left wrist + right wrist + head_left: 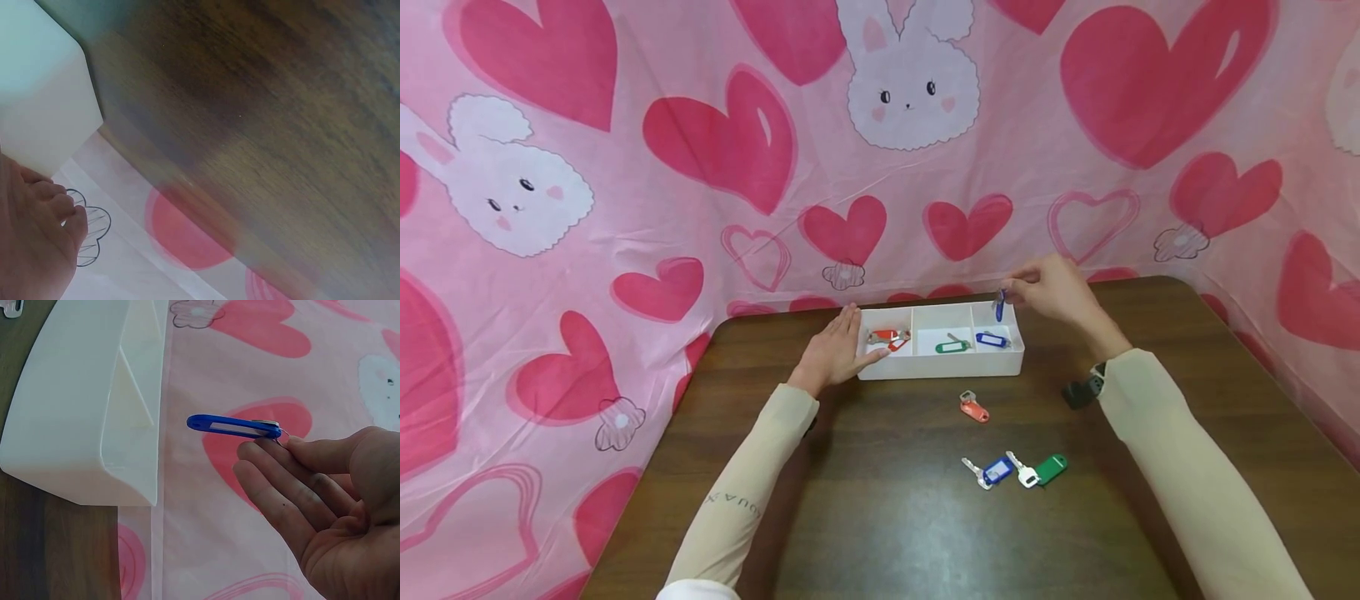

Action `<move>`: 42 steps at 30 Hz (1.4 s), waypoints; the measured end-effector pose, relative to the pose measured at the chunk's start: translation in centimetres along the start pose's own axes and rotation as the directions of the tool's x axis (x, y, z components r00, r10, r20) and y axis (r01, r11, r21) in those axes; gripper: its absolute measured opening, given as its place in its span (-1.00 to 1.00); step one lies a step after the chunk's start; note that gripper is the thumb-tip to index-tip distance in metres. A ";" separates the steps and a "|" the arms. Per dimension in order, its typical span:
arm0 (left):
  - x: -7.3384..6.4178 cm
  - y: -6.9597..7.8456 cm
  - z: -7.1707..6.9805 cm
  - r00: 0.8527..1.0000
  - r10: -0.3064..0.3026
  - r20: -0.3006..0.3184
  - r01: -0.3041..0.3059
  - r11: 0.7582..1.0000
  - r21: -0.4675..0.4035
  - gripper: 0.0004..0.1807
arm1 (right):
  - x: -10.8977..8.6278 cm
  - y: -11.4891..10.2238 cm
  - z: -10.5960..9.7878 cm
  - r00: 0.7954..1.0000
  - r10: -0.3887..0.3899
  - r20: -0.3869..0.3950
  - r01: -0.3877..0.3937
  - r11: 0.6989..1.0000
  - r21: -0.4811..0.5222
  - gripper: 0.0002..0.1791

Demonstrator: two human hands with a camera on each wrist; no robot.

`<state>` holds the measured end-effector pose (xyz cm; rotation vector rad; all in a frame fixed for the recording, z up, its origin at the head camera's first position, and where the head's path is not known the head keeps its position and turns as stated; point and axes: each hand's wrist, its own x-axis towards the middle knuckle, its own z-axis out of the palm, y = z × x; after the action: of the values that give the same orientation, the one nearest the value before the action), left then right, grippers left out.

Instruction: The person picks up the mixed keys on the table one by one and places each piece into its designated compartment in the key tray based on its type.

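A white box (940,367) with three compartments stands near the table's back edge. My left hand (832,352) rests against its left end, fingers extended along the side and thumb at the front rim. Over the right compartment my right hand (1051,289) pinches the ring of a blue key tag (234,426), which hangs down in the head view. Below it in that compartment lies another blue key tag (992,339). The middle compartment holds a green key tag (952,347) with a key; red key tags (887,336) lie in the left one.
In front of the box, a red key tag (974,408) with a key lies on the wooden table (880,517). Nearer are a blue key tag (997,471) and a green key tag (1051,470), each with a key. A pink heart-and-rabbit cloth (700,50) hangs behind the table.
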<state>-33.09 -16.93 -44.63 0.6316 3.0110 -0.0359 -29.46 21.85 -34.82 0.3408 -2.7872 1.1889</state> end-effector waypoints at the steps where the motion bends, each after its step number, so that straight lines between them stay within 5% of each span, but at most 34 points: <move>1: 0.0 0.0 0.0 1.000 -0.001 0.000 0.001 1.000 0.002 0.19 | 0.2 0.1 0.0 1.000 0.002 0.011 -0.002 1.000 0.011 -0.66; 17: -0.1 0.1 0.0 1.000 -0.012 -0.025 0.012 1.000 0.001 0.19 | 3.1 0.5 0.2 0.977 0.074 0.198 -0.085 0.995 0.048 -0.64; 32: -0.1 0.2 0.0 1.000 -0.010 -0.024 0.010 1.000 0.006 0.19 | 4.8 1.6 1.1 0.955 0.121 0.271 -0.159 0.979 0.125 -0.69; 42: 0.0 0.2 0.1 1.000 -0.013 -0.017 0.013 1.000 0.004 0.19 | 5.2 2.3 1.6 0.940 0.146 0.308 -0.179 0.980 0.082 -0.71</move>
<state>-33.02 -16.76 -44.78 0.6162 3.0325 -0.0369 -35.07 21.30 -36.64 0.3296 -3.0680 1.4419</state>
